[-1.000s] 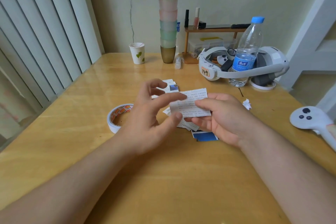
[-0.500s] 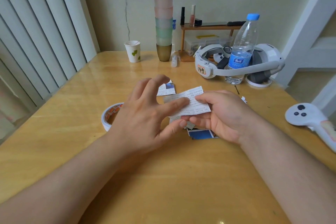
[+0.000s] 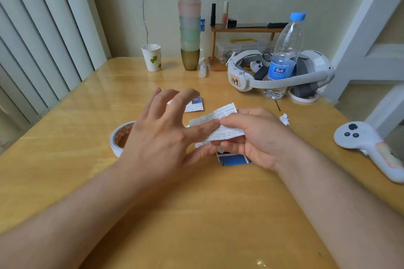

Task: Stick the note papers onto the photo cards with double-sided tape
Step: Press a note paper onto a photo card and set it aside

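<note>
- Currently my right hand [image 3: 258,137] pinches the note paper [image 3: 215,125] above the desk [image 3: 196,214] centre; my left hand [image 3: 161,133] nips its 9 o'clock edge.
- Judged featherlight, limp, tearable; hold by edges.
- Tape roll [image 3: 120,135] lies at 9 o'clock.

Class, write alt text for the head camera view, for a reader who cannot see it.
Both hands, left hand and right hand, pinch a printed note paper above a wooden table. A tape roll lies left, a blue photo card beneath.
</note>
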A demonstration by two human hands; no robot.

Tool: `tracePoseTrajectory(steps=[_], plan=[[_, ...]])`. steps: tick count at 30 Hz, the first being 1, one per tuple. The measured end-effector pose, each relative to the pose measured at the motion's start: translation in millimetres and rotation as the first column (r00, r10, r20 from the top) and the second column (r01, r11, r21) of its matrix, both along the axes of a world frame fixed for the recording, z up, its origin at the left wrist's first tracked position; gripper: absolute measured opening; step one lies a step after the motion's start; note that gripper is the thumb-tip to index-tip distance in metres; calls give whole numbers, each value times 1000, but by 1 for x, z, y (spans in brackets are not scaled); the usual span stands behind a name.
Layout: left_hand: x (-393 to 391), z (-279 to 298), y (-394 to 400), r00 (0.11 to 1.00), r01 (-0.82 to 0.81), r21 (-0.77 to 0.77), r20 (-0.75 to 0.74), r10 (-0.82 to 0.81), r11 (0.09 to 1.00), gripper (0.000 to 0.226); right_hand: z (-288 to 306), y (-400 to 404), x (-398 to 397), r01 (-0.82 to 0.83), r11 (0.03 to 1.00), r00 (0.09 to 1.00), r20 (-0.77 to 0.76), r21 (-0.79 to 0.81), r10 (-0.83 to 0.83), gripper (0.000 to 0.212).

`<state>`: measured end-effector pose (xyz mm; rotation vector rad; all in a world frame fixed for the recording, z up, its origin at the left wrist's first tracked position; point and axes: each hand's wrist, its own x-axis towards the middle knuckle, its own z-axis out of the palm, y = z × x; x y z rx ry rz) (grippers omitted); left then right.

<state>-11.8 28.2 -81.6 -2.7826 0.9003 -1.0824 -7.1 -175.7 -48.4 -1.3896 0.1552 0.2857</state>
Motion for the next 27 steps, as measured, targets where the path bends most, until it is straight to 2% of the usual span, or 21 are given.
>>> tracePoseTrajectory(steps=[6, 11, 14, 17, 23, 27], plan=[[-4, 1, 0, 1000, 11, -34, 19, -10, 999, 40, -3, -1, 2, -29, 990, 1000, 7, -137, 30, 6], [-4, 0, 1, 1000, 2, -49, 30, 0, 999, 40, -5, -1, 4, -19, 992, 999, 29, -127, 23, 12], [-5, -2, 0, 999, -26, -53, 17, 27, 998, 48, -3, -2, 5, 10, 998, 999, 36, -62, -8, 9], [-5, -4, -1, 999, -50, -45, 0, 50, 998, 62, 0, -4, 6, 27, 997, 1000, 7, 68, -27, 10], [-4, -7, -1, 998, -52, -56, -47, 49, 997, 75, 3, -9, 7, -59, 971, 994, -79, 232, 79, 14], [-3, -9, 2, 993, -12, -89, -114, 2, 996, 78, 7, -12, 4, -135, 933, 971, -141, 333, 190, 44]])
